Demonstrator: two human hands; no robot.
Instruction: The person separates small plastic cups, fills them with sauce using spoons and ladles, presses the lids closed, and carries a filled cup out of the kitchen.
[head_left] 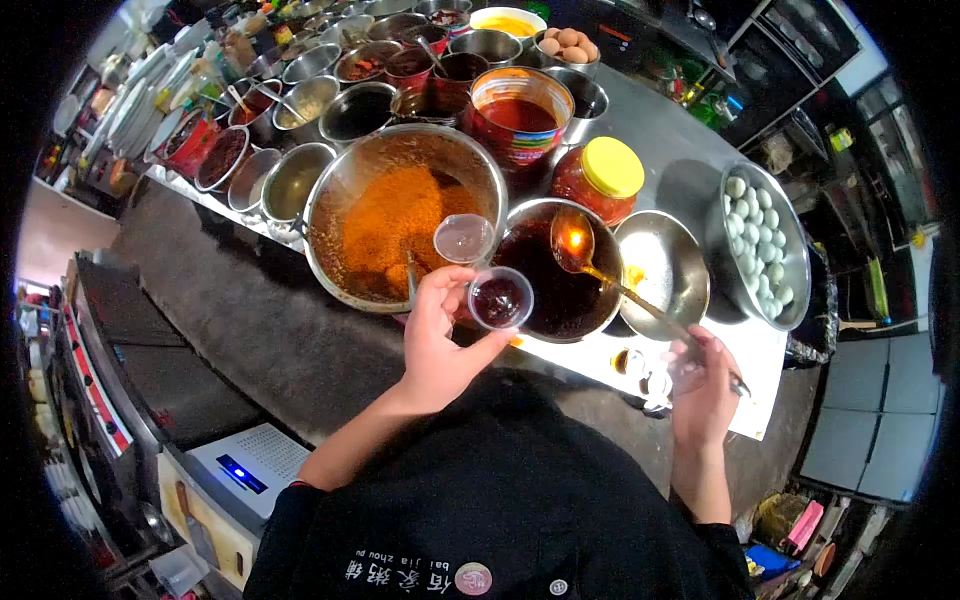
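My left hand (440, 335) is closed on a small clear plastic cup (501, 298) with dark liquid in it; its round clear lid (463, 239) stands out beside it. Wrapped round the handle of a long metal ladle (575, 240) are the fingers of my right hand (703, 390). The ladle's bowl is over a pot of dark sauce (545, 315), with liquid shining in it. To the left sits a large metal bowl of orange-red powder (390, 215). An emptier metal bowl (685, 255) stands right of the dark sauce.
A yellow-lidded jar (612, 168) and a big tin of red sauce (518, 115) stand behind the pot. At the right is a basin of pale eggs (757, 235). Brown eggs (568, 44) and several condiment bowls fill the back. A white surface (765, 385) edges the counter.
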